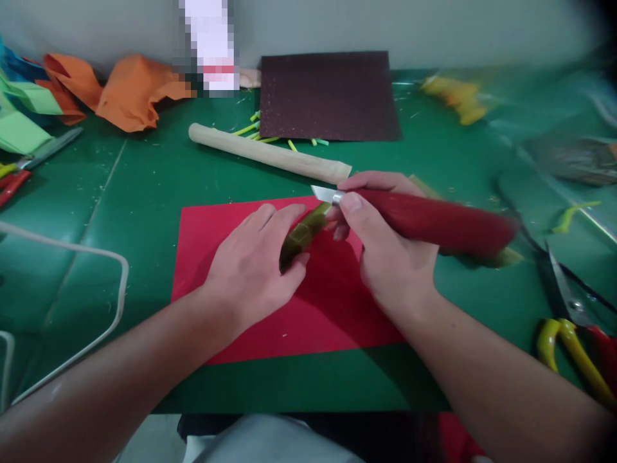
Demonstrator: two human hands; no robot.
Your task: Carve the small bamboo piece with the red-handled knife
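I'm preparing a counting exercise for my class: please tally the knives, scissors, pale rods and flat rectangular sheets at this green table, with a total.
Knife: 1
Scissors: 2 (left pair, right pair)
Pale rod: 1
Flat sheets: 2 (red sheet, dark sheet)
Total: 6

A hand could pass along the table [149, 173] between the white cord [126, 273] and the red sheet [200, 247], but the wooden rod [270, 153] bars the far side and scissors [576, 313] crowd the right.
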